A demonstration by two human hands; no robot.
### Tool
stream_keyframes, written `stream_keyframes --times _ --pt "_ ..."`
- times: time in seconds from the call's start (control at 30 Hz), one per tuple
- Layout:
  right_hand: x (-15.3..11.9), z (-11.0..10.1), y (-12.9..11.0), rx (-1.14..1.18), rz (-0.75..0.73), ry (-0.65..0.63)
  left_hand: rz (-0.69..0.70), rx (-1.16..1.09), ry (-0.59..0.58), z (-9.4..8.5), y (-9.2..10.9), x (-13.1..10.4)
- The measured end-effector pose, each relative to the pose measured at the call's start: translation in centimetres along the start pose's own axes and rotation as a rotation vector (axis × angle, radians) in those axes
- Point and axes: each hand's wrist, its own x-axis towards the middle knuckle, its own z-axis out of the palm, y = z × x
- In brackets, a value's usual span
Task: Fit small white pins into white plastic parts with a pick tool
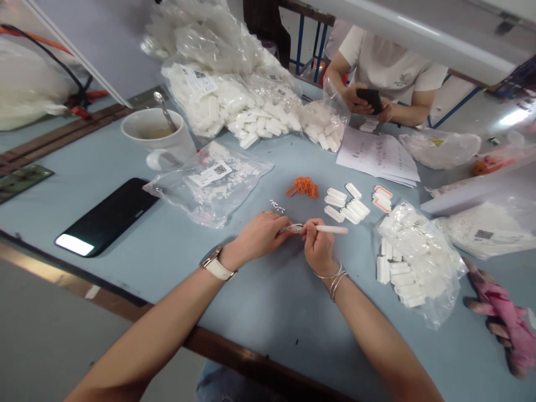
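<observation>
My left hand [263, 237], with a watch at its wrist, is closed on a small white part [292, 228]. Close on its right, my right hand [318, 244] grips a pale pink pen-like tool [335, 229], its front end at the white part. Tiny white pieces [277, 206] lie just beyond my left fingers. Several orange frames [303, 187] are piled farther back. To their right lie several white rectangular parts [335, 197], and beside those a few white parts with orange edging [382, 199].
A black phone [106, 218] and a mug with a spoon [159, 134] stand left, near a bag of tiny pieces [218, 184]. Bags of white parts [234, 100] fill the back; another [422, 257] lies right, by pink gloves [502, 318]. Across the table, a person [389, 67] holds a phone.
</observation>
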Motion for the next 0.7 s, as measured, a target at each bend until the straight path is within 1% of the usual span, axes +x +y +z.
stream_keyframes --times 0.27,0.47,0.7 --pt "0.26 -0.05 -0.02 -0.005 0.019 -0.061 -0.003 -0.003 -0.005 -0.01 0.06 0.02" --pt "0.39 0.13 0.00 -0.016 0.022 -0.064 0.013 0.005 0.010 0.14 -0.05 0.00" --pt "0.62 0.28 0.07 -0.090 0.035 -0.082 0.036 0.017 0.048 0.40 -0.25 0.00"
